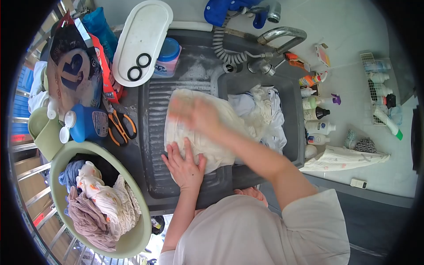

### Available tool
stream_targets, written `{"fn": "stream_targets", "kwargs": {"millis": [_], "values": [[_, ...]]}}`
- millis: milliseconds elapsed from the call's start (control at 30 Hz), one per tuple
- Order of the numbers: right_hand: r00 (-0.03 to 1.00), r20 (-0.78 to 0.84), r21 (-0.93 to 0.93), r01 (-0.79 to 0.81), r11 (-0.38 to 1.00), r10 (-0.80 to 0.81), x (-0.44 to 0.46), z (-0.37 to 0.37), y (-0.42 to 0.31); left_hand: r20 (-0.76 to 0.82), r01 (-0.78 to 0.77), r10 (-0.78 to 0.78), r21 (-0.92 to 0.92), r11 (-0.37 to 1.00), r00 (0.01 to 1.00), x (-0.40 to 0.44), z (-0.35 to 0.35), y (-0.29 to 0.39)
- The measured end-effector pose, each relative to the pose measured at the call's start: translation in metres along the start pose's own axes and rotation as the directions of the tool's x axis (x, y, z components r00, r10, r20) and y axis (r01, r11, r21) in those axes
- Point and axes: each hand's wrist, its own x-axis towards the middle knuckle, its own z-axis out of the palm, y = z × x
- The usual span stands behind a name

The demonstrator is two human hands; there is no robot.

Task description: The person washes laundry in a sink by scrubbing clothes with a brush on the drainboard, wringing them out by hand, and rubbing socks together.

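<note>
A cream-coloured wet cloth [207,152] lies spread over the ridged washboard part of the dark grey sink [154,176]. My left hand [186,170] rests flat on its lower left part, fingers spread. Above it, my right hand [194,114] is over the cloth's upper part, smeared by motion, so its fingers cannot be made out. The cloth's right side reaches the basin, where more white and pale clothes [269,117] lie bunched.
A green tub [143,225] of clothes stands at the lower left. Near it are a blue bottle [90,123] and orange-handled scissors [118,128]. A white tray [143,37] lies behind; a faucet [285,33] overhangs the basin. Bottles [318,128] line the right side.
</note>
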Motion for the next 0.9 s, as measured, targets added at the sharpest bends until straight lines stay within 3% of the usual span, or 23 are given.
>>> {"fn": "stream_targets", "kwargs": {"millis": [67, 100, 133, 200, 267, 333, 433, 467, 533, 567, 600, 633, 667, 733, 767, 867, 900], "values": [[0.977, -0.043, -0.281, -0.213, 0.936, 0.21, 0.054, -0.008, 0.055, -0.035, -0.02, 0.021, 0.03, 0.999, 0.999, -0.001, 0.0, 0.002], [0.948, -0.051, -0.278, -0.316, 0.907, 0.315, 0.061, -0.025, 0.05, -0.04, -0.031, 0.032, 0.031, 0.999, 0.999, -0.001, 0.0, 0.001], [0.953, -0.053, -0.284, -0.3, 0.911, 0.298, 0.046, -0.023, 0.031, -0.046, -0.048, 0.049, 0.034, 0.998, 0.998, 0.001, -0.001, -0.001], [0.997, -0.008, -0.033, 0.081, 0.996, -0.082, -0.001, -0.018, -0.011, -0.004, -0.017, 0.017, 0.002, 1.0, 1.0, 0.0, -0.002, -0.002], [0.995, 0.008, -0.084, 0.099, 0.992, -0.098, 0.0, -0.009, 0.001, 0.057, 0.018, -0.016, -0.021, 1.0, 0.998, 0.001, 0.002, -0.001], [0.996, 0.017, -0.12, 0.091, 0.989, -0.089, 0.004, -0.006, 0.009, -0.013, -0.046, 0.047, 0.061, 0.997, 0.999, 0.001, 0.001, -0.001], [0.913, 0.002, -0.248, -0.394, 0.885, 0.407, 0.049, -0.019, 0.037, -0.006, -0.052, 0.053, 0.088, 0.995, 0.999, 0.001, 0.0, -0.002], [0.919, -0.011, -0.25, -0.385, 0.888, 0.395, 0.039, -0.019, 0.018, -0.024, -0.053, 0.055, 0.087, 0.995, 0.998, 0.004, 0.001, -0.004], [0.998, 0.053, 0.129, -0.027, 0.991, 0.021, -0.011, -0.019, -0.042, 0.053, -0.027, 0.025, 0.039, 0.999, 0.998, -0.003, 0.003, -0.005], [0.998, 0.064, 0.125, -0.032, 0.992, 0.024, -0.003, -0.013, -0.03, 0.072, 0.004, -0.005, 0.022, 1.0, 0.997, -0.003, 0.003, -0.003], [0.997, -0.028, 0.018, -0.072, 0.997, 0.073, 0.013, -0.002, -0.005, 0.083, 0.005, -0.006, 0.016, 1.0, 0.997, -0.002, 0.003, -0.001], [0.985, -0.133, -0.082, -0.124, 0.989, 0.112, 0.027, 0.004, 0.016, 0.035, -0.027, 0.025, 0.054, 0.998, 0.999, 0.002, 0.003, 0.0], [0.983, -0.136, -0.078, -0.134, 0.988, 0.122, 0.037, 0.002, 0.032, -0.015, -0.059, 0.061, 0.097, 0.994, 0.998, 0.002, 0.001, -0.001], [0.943, -0.124, -0.239, -0.331, 0.913, 0.309, 0.062, -0.015, 0.044, -0.008, -0.063, 0.064, 0.102, 0.993, 0.998, -0.002, -0.001, 0.0], [0.948, -0.032, -0.238, -0.315, 0.919, 0.317, 0.048, -0.017, 0.021, -0.01, -0.063, 0.065, 0.091, 0.994, 0.998, 0.001, -0.001, -0.001], [0.97, -0.087, -0.183, -0.241, 0.953, 0.229, 0.055, -0.01, 0.022, 0.078, 0.005, -0.004, -0.01, 1.0, 0.997, -0.001, 0.003, -0.003], [0.975, -0.097, -0.15, -0.212, 0.966, 0.199, 0.046, -0.005, 0.023, 0.015, -0.023, 0.023, 0.001, 1.0, 1.0, 0.001, 0.001, -0.001]]}}
